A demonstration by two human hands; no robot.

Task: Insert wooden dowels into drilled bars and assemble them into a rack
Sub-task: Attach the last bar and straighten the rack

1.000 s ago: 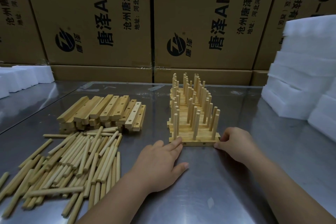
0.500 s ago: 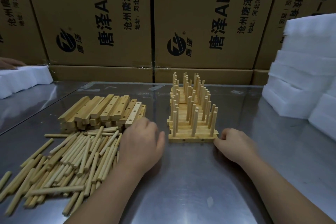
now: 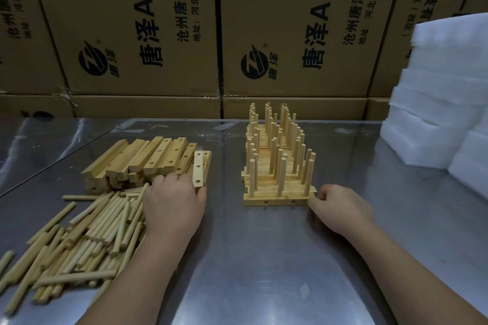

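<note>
Steel bench point(image 3: 250, 258): left hand point(image 3: 173, 203), fingers curled over drilled bars point(image 3: 150, 158); lift one squarely. Right hand point(image 3: 340, 208), fingers loosely curled, steadies rack point(image 3: 277, 192).

Dim, even overhead lighting. Soft glare streaks the metal table point(image 3: 264, 258), strongest at far left. Shadows are faint. Wide-angle distortion bends the cartons point(image 3: 137, 21) at the edges; the right foam stack point(image 3: 435, 113) is slightly blurred.

Left hand point(image 3: 173, 200) moved from rack point(image 3: 278, 196) to drilled bars point(image 3: 158, 158).
</note>
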